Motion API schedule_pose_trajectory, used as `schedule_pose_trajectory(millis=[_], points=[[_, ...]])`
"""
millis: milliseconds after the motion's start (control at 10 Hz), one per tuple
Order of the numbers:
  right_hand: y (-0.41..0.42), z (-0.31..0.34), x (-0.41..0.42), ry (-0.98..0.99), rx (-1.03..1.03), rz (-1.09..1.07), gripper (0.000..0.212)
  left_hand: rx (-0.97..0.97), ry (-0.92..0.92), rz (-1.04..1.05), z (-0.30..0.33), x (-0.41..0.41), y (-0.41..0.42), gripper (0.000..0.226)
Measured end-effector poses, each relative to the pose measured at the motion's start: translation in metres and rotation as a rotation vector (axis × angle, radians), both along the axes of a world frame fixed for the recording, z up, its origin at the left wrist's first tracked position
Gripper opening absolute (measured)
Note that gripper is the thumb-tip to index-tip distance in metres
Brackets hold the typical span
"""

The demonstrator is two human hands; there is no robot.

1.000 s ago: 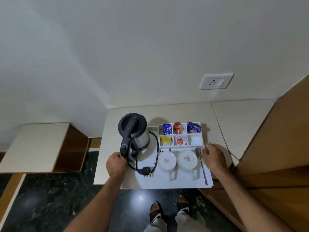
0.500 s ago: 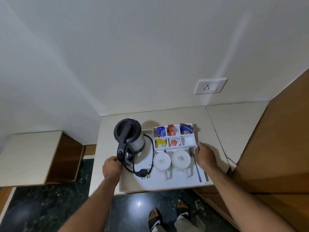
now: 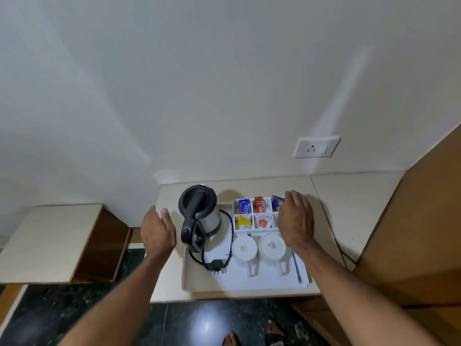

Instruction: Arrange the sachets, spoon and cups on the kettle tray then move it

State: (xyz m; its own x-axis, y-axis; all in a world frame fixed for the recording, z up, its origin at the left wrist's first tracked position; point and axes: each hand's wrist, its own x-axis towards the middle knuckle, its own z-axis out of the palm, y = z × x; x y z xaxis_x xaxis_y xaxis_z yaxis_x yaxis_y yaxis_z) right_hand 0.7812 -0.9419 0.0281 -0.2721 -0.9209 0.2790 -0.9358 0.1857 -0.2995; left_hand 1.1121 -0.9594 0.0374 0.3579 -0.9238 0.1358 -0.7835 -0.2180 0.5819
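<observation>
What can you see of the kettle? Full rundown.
The kettle stands upright on the left part of the white tray. Its body looks like brushed steel; the lid, shut, and the handle are black and look plastic, with the handle facing the person. A black cord loops round its right side and ends in a plug lying loose on the tray in front. The left hand is open beside it, not touching. Its base is hidden.

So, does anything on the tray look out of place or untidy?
Little stands out. The tray sits square on the counter, both cups lie upside down side by side, and the sachets stand in their compartments. Only the kettle cord lies loose, its plug resting on the tray floor.
</observation>
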Motion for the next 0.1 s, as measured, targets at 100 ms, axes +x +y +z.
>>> schedule_pose_trajectory(millis=[100], points=[[-0.0433,0.0520,0.0282,0.070,-0.190,0.144,0.046,-0.239,-0.072,-0.200,0.0651,-0.0166,-0.0369,0.058]])
